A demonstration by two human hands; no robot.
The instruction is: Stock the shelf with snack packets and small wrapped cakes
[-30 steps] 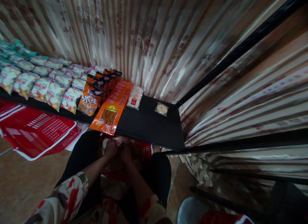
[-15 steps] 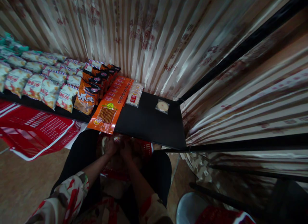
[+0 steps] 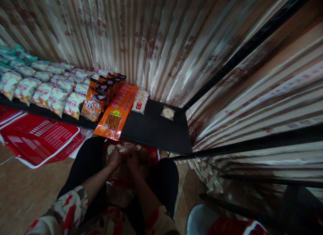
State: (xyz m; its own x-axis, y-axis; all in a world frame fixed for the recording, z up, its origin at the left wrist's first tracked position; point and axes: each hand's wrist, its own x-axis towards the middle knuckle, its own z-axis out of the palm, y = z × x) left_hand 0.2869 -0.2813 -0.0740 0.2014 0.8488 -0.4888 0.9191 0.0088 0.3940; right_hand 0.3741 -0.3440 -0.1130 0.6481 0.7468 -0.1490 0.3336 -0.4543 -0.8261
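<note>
My left hand (image 3: pixel 116 157) and my right hand (image 3: pixel 132 160) are close together over a red basket (image 3: pixel 154 156) between my knees. The fingers of both are closed, pinching a small white packet (image 3: pixel 123 150) between them; shadow and the hands hide most of it. Other pale, round wrapped pieces (image 3: pixel 110 149) lie in the basket around my hands. On the black shelf (image 3: pixel 153 130) just beyond lie a flat round white snack in a clear wrapper (image 3: pixel 168 112) and a row of similar wrapped snacks with a red label (image 3: pixel 140 102).
A long orange packet of brown sticks (image 3: pixel 113 119) overhangs the shelf's front edge. Left of it stand orange bags (image 3: pixel 93 105) and rows of white snack bags (image 3: pixel 57 98). Another red basket (image 3: pixel 40 135) sits below left. Black poles (image 3: pixel 242 56) and a striped curtain (image 3: pixel 151 43) border the shelf.
My hands stay together over the basket, with small finger movements at the white packet. The view shifts slightly. Things on the shelf stay where they were.
</note>
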